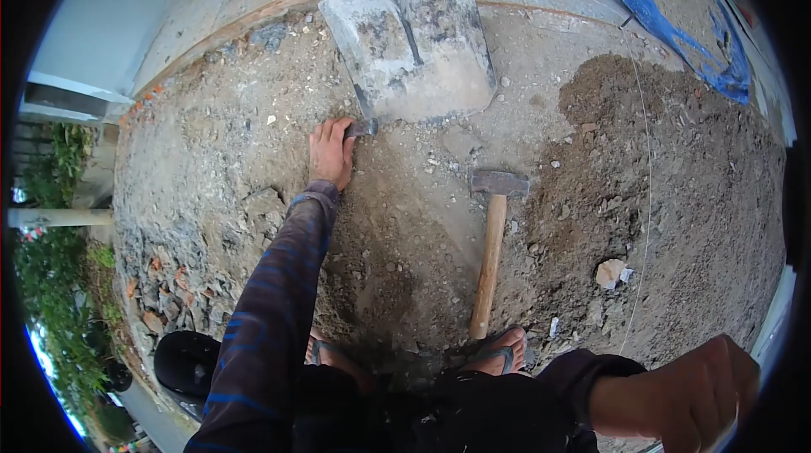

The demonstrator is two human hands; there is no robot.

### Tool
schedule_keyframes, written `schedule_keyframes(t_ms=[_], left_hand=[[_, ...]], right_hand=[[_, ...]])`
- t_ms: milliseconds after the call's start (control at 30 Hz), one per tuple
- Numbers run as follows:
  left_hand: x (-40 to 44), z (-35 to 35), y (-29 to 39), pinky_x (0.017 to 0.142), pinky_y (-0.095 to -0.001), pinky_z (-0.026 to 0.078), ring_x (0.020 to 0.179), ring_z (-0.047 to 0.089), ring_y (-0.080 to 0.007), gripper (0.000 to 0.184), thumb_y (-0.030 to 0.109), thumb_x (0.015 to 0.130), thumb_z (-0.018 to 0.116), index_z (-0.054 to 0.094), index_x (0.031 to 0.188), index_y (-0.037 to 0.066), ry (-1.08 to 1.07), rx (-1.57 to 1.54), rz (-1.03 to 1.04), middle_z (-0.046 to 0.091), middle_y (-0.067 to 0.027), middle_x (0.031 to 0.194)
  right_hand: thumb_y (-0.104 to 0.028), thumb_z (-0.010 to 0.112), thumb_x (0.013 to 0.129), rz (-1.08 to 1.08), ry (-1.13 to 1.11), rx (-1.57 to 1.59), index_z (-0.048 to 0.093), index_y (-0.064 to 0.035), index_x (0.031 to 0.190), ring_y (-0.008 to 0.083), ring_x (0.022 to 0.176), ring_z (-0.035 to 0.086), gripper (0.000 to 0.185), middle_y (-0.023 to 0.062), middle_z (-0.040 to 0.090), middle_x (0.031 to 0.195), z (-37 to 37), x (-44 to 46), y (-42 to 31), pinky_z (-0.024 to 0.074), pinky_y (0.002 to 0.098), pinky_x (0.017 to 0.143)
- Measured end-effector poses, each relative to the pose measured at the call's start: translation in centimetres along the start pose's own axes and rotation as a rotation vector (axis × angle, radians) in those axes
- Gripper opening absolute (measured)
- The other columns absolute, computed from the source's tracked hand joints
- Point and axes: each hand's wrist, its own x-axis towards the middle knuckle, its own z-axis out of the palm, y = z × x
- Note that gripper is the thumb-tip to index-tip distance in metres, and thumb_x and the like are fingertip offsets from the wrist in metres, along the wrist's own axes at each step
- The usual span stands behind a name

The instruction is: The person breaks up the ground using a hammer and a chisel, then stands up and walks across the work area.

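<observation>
My left hand (331, 151) is low over the dirt, its fingers closed round a metal chisel (363, 127) whose blunt end sticks out to the right; the rest is hidden by the hand. Just beyond it lies a square shovel blade (422, 48), smeared with dry cement. To the right, a sledgehammer (490, 259) rests on the ground, its wooden handle pointing back toward my right foot. My right hand (688, 398) is raised at the lower right, away from the tools, with its fingers curled in. What they hold, if anything, is hidden.
Broken bricks and rubble (169, 292) lie at the left. A thin string (646, 157) runs over a darker soil mound (591, 174) at the right. Blue tarp (650, 14) edges the far right. My sandalled feet (503, 353) stand close to the hammer handle.
</observation>
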Motion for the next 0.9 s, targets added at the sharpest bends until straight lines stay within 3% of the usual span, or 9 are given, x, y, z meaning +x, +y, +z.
schedule_keyframes(t_ms=[67,100,167,233,267,300,600,900], left_hand=[[-0.1,0.2,-0.1,0.092,-0.0446,0.036,0.109,0.049,-0.0341,0.034,0.009,0.086,0.059,0.052,0.120,0.010,0.011,0.005,0.003,0.054,-0.0122,0.115],[-0.2,0.2,-0.2,0.092,-0.0447,0.036,0.109,0.049,-0.0343,0.034,0.009,0.086,0.059,0.052,0.120,0.010,0.013,0.012,0.010,0.054,-0.0122,0.115],[-0.1,0.2,-0.4,0.092,-0.0447,0.036,0.109,0.049,-0.0344,0.034,0.009,0.087,0.058,0.052,0.120,0.011,0.013,0.012,0.006,0.054,-0.0122,0.116],[-0.2,0.4,-0.3,0.093,-0.0446,0.036,0.109,0.049,-0.0345,0.035,0.009,0.087,0.058,0.052,0.121,0.011,-0.002,-0.004,0.011,0.054,-0.0121,0.116],[-0.2,0.5,-0.3,0.093,-0.0444,0.035,0.110,0.049,-0.0345,0.035,0.009,0.087,0.058,0.052,0.121,0.011,0.009,0.005,0.008,0.054,-0.0121,0.116],[-0.2,0.6,-0.4,0.093,-0.0442,0.035,0.110,0.049,-0.0345,0.036,0.009,0.087,0.058,0.052,0.122,0.011,0.022,0.015,0.006,0.054,-0.0121,0.117],[-0.4,0.9,-0.6,0.093,-0.0432,0.035,0.108,0.049,-0.0343,0.034,0.009,0.088,0.058,0.052,0.121,0.011,0.032,0.010,0.012,0.054,-0.0129,0.116],[-0.2,0.8,-0.6,0.093,-0.0436,0.036,0.109,0.048,-0.0341,0.035,0.010,0.087,0.058,0.052,0.121,0.012,0.038,0.016,0.014,0.053,-0.0132,0.115]], right_hand=[[-0.028,0.042,0.102,-0.278,0.193,-0.427,0.058,-0.0033,0.092,0.0139,0.079,0.064,0.031,0.0052,0.067,0.084,0.3,-1.4,0.6,0.0534,0.0320,0.072],[-0.028,0.042,0.102,-0.279,0.194,-0.423,0.058,-0.0033,0.092,0.0139,0.079,0.064,0.031,0.0052,0.067,0.084,0.4,-1.4,1.1,0.0534,0.0320,0.072],[-0.026,0.041,0.102,-0.093,0.522,-1.188,0.057,-0.0060,0.087,0.0167,0.071,0.062,0.030,0.0065,0.063,0.077,0.8,-1.4,2.1,0.0527,0.0326,0.074],[-0.034,0.045,0.101,0.167,0.867,-1.245,0.059,-0.0042,0.093,0.0187,0.079,0.064,0.033,0.0087,0.065,0.082,4.0,-0.4,4.6,0.0517,0.0352,0.081],[-0.003,0.033,0.096,-0.034,0.807,-0.970,0.067,0.0109,0.088,0.0355,0.066,0.064,0.037,0.0252,0.065,0.076,1.9,0.3,6.9,0.0585,0.0454,0.065],[-0.011,0.032,0.100,0.087,0.877,-0.920,0.068,0.0072,0.084,0.0363,0.068,0.065,0.043,0.0267,0.066,0.081,3.1,1.7,7.2,0.0586,0.0441,0.066],[-0.012,0.033,0.100,-0.364,0.292,-1.012,0.068,0.0058,0.083,0.0362,0.069,0.065,0.043,0.0267,0.066,0.081,1.1,1.2,6.1,0.0582,0.0436,0.066],[-0.014,0.034,0.101,-0.577,-0.013,-1.048,0.068,0.0043,0.081,0.0360,0.069,0.066,0.044,0.0266,0.066,0.082,0.7,1.2,4.8,0.0579,0.0430,0.066]])
